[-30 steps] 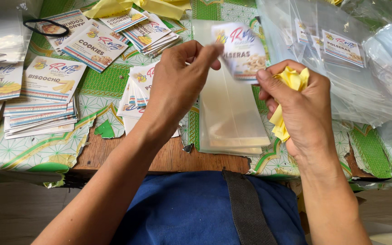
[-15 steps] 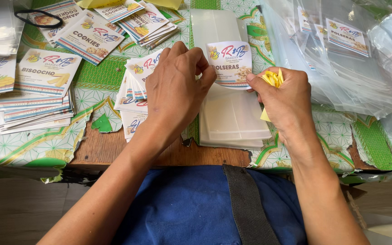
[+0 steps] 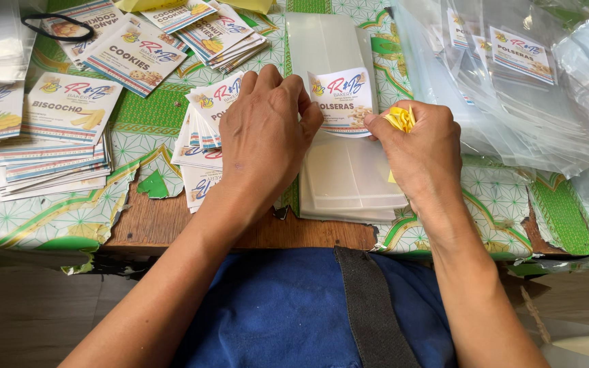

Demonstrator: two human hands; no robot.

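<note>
Pressing a white printed paper label (image 3: 343,101) flat onto the stack of clear plastic bags (image 3: 349,174), the left hand (image 3: 264,133) smooths its edge while the right hand (image 3: 420,146) pinches it, fist closed around crumpled yellow backing strips (image 3: 401,118).

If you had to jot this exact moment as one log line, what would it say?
left hand: pressing label onto clear bag stack | right hand: steadying label edge, holding yellow backing scraps | label stacks: left

Left hand (image 3: 265,129) hides label stack (image 3: 199,140) (partly); bags (image 3: 547,88) cut off.
</note>
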